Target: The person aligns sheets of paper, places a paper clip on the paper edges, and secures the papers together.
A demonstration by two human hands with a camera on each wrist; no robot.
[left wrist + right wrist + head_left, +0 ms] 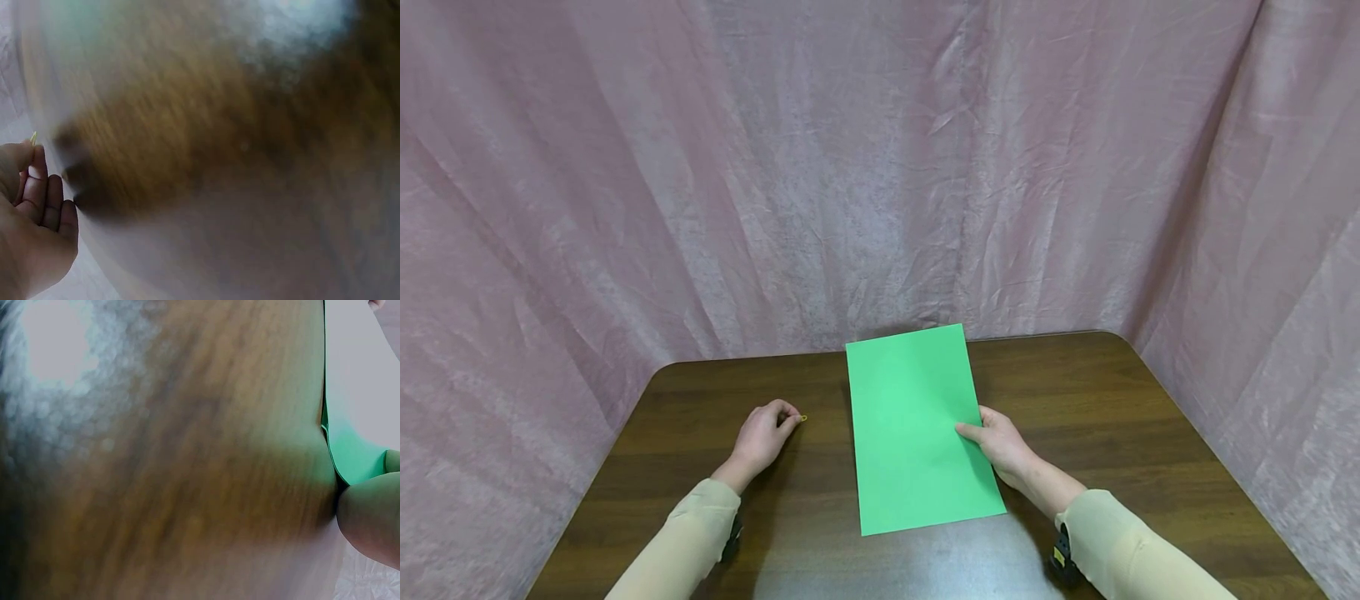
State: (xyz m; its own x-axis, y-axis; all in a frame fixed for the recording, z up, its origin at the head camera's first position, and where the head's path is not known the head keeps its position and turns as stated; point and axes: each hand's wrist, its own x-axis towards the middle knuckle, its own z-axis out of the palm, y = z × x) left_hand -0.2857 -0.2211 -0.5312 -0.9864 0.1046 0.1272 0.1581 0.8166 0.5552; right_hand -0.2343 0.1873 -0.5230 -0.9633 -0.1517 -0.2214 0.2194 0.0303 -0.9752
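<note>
A green sheet of paper (910,442) is held over the table, tilted, by my right hand (1003,446). The thumb lies on its front face near the right edge, and the other fingers are behind it, hidden. In the right wrist view the green sheet (356,450) bends a little beside the fingers. To the left of the sheet, my left hand (762,437) pinches a small yellow paper clip (803,418) between thumb and index finger. Only a loop of the paper clip (34,137) sticks out past the fingertips. The left hand is apart from the sheet.
A dark brown wooden table (662,433) with rounded far corners lies under both hands. Pink velvety curtains (850,167) hang behind it and along the sides. Light glares off the table's near edge.
</note>
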